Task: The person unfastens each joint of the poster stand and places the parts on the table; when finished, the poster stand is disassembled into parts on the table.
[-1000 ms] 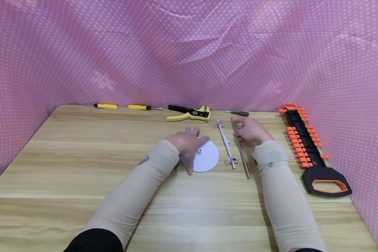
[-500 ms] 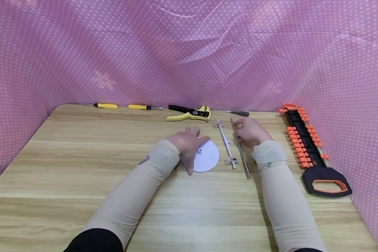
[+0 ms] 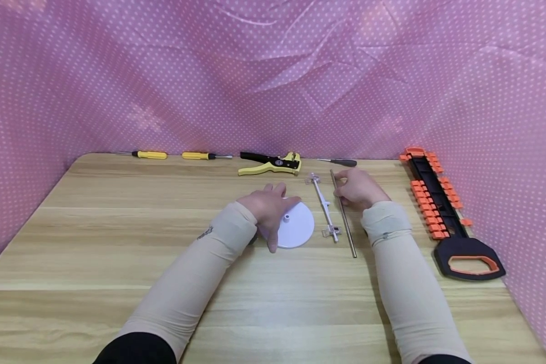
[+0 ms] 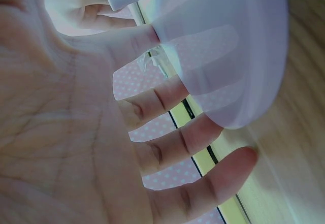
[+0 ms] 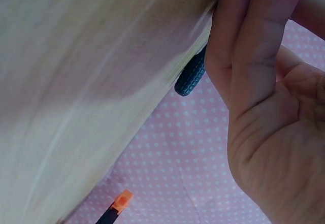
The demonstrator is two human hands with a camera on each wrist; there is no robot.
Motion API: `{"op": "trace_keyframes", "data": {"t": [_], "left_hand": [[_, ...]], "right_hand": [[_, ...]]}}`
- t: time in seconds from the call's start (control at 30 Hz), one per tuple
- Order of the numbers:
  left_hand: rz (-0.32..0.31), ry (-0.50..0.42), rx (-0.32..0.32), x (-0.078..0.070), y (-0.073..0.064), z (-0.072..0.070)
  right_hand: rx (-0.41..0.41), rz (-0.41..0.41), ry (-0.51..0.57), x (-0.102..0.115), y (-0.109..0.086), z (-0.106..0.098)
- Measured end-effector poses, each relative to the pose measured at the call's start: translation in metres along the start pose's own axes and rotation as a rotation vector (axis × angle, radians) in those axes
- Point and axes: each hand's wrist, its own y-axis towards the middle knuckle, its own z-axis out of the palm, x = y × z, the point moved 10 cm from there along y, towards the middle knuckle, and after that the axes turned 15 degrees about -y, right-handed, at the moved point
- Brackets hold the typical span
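Note:
A white round disc (image 3: 298,227) with a small raised post at its centre lies on the table in the head view. My left hand (image 3: 266,207) spreads over its left side, fingers fairly straight. In the left wrist view, fingertips touch or lie close to the rim of the disc (image 4: 223,46). To the right, a thin metal rod (image 3: 347,222) lies along the table. My right hand (image 3: 359,188) pinches it near its far end; the right wrist view hides this contact behind the curled fingers (image 5: 254,56). Between disc and rod lies a slim white bar (image 3: 324,203) with clear clips.
Two yellow screwdrivers (image 3: 151,154), yellow-black wire strippers (image 3: 273,164) and a dark-handled tool (image 3: 344,162) line the back edge. A black rack with orange clips (image 3: 437,197) stands at right. Pink dotted cloth (image 3: 273,76) surrounds the wooden table (image 3: 277,313).
The head view has shifted slightly, so everything sits a little further left. Both hands keep their places on the disc and rod.

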Motion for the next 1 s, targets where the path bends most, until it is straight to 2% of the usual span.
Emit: {"op": "trace_keyframes", "data": {"t": [0.27,0.5,1.0], "left_hand": [[0.002,0.004,0.004,0.0006,-0.0005,0.0012],[0.010,0.000,0.004,0.0005,-0.0002,0.0001],[0.008,0.019,0.018,-0.0024,-0.0028,0.0007]], "right_hand": [[0.004,-0.009,-0.014,0.0004,0.0011,0.0012],[0.011,0.001,0.019,0.0011,0.0005,0.0016],[0.000,0.007,-0.012,-0.0014,0.0002,-0.0002]]}}
